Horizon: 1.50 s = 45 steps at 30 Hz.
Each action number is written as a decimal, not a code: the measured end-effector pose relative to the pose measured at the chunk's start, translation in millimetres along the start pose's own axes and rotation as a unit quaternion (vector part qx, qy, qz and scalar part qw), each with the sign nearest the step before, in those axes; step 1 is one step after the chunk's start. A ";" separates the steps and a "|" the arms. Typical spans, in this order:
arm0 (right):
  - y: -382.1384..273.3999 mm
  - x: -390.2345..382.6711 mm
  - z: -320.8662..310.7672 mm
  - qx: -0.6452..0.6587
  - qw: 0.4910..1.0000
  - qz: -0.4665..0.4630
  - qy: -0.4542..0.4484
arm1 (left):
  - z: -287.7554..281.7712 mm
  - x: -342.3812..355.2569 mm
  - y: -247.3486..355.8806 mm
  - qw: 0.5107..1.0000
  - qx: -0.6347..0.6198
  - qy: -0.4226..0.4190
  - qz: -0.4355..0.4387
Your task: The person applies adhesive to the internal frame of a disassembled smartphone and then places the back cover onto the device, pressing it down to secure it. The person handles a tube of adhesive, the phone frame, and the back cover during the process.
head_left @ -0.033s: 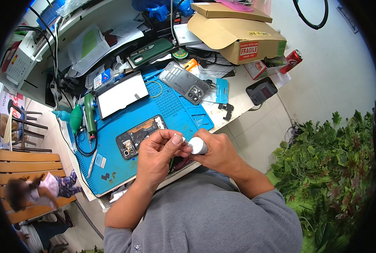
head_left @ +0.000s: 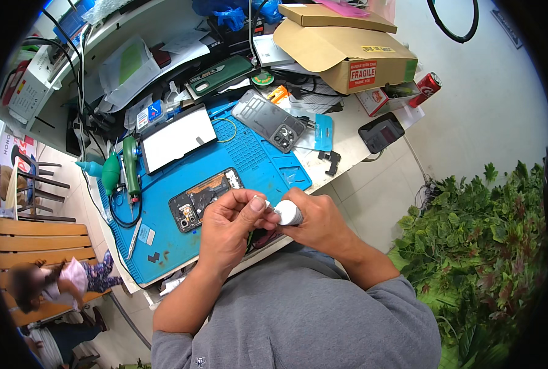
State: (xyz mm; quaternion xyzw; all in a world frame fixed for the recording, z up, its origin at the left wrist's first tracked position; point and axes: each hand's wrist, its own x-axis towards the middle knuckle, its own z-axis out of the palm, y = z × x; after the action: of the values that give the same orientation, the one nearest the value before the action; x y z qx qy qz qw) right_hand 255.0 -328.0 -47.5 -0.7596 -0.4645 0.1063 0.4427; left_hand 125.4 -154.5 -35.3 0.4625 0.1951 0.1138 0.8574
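Note:
My right hand (head_left: 317, 224) is wrapped round a white cylindrical bottle or tube (head_left: 289, 212), its round white end facing up. Just left of it, the fingertips of my left hand (head_left: 234, 224) pinch a small pale piece (head_left: 268, 204) against the bottle's side, too small to make out. Behind both hands an opened phone (head_left: 203, 197), its insides exposed, lies on the blue work mat (head_left: 268, 172). Farther back are a grey phone back (head_left: 264, 120) with camera rings and a white-topped dark tray (head_left: 178, 135).
Cardboard boxes (head_left: 354, 49), a red can (head_left: 427, 86) and a dark device (head_left: 381, 132) are at the back right. A green hand tool (head_left: 132, 166) and blower (head_left: 110, 175) sit left. A person (head_left: 71, 280) is on a wooden bench (head_left: 34, 240); leafy greenery (head_left: 470, 246) stands right.
The person on the bench has shifted an arm slightly. My hands look the same.

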 end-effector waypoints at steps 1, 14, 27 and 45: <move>1.2 1.4 -0.6 -0.001 1.000 -0.001 -0.001 | 0.1 1.5 -0.3 1.000 -0.004 0.000 0.000; 6.5 1.0 0.9 -0.018 1.000 0.001 -0.009 | -0.5 2.0 -7.9 0.992 0.083 0.006 0.091; 0.1 2.0 -3.7 -0.056 0.996 0.030 -0.055 | -16.8 4.6 -22.3 0.928 0.266 -0.031 0.260; -4.9 10.3 -12.7 -0.185 0.963 -0.068 -0.186 | -23.0 -21.9 30.6 0.869 0.469 -0.082 0.133</move>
State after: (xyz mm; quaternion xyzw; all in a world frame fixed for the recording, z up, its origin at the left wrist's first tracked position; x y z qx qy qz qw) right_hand 265.0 -326.2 -33.7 -0.7618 -0.6007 0.1272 0.2064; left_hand 95.2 -128.8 -16.0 0.8394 0.0908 0.0834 0.5294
